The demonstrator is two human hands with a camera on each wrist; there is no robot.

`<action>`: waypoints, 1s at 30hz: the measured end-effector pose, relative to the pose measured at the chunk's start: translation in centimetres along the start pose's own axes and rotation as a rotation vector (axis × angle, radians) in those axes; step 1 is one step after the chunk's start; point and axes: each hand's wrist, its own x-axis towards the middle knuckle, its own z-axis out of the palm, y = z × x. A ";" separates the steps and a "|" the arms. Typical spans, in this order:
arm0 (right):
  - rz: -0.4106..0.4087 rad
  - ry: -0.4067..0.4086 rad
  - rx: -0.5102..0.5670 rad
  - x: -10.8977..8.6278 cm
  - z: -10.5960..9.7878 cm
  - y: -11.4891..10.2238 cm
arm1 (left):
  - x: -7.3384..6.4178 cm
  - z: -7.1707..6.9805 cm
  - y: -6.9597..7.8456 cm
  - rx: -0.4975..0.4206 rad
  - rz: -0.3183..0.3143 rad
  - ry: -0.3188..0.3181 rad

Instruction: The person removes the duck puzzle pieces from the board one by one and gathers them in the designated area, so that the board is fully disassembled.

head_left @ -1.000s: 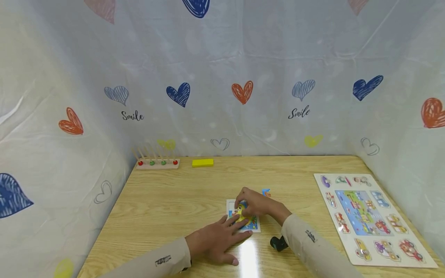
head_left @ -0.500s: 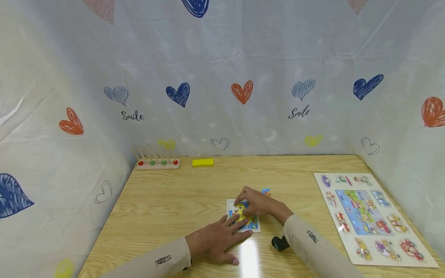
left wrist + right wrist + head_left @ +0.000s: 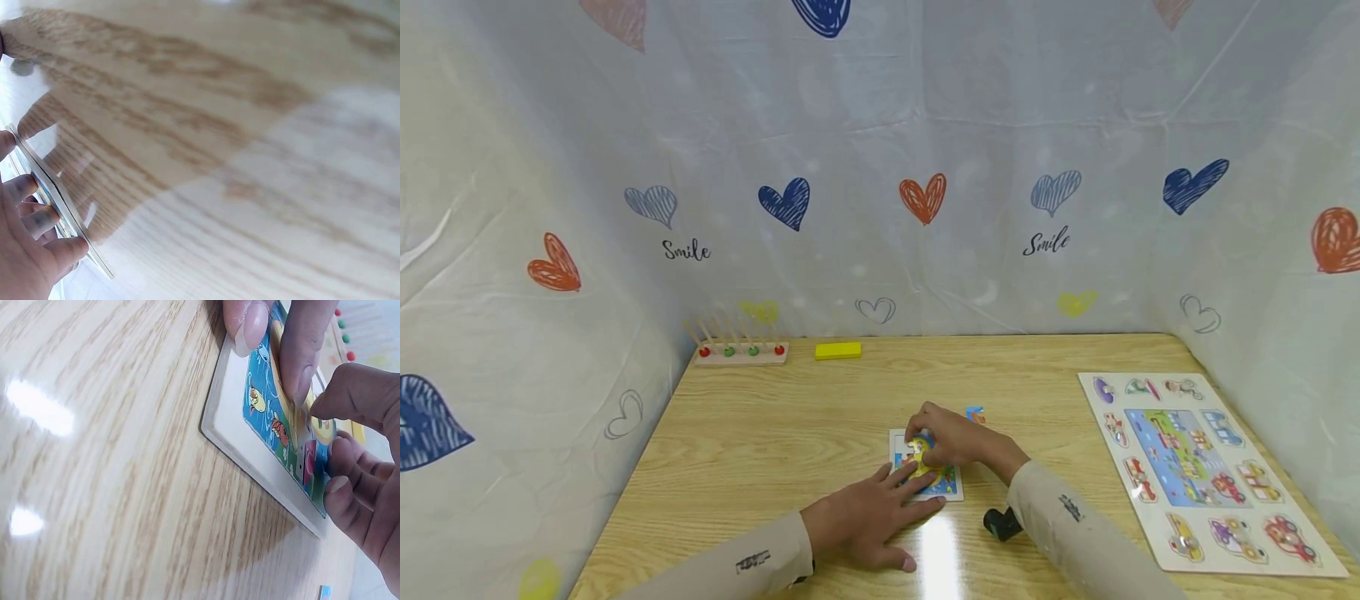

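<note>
A small jigsaw board (image 3: 957,493) with a white rim and a blue sea picture lies on the table. My left hand (image 3: 880,517) rests on its near part with fingers spread, touching the picture and the rim. Over the far right part, my right hand (image 3: 951,437) has its fingers bent, thumb and fingertips pinching a yellow puzzle piece (image 3: 919,451). In the right wrist view, these fingertips are right at the picture's surface, beside the left fingers (image 3: 299,369). Part of the picture is hidden under both hands. A loose blue and orange puzzle piece (image 3: 975,415) lies just beyond the right wrist.
A large knobbed puzzle board (image 3: 1138,521) with vehicle pieces lies at the right. At the back left stand a wooden peg stand (image 3: 741,358) with red and green beads and a yellow block (image 3: 838,351). A black object (image 3: 1000,525) shows beside the right sleeve.
</note>
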 end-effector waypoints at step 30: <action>-0.054 -0.001 0.062 -0.5 -0.6 1.0 | 0.3 -0.1 0.0 0.002 -0.011 -0.038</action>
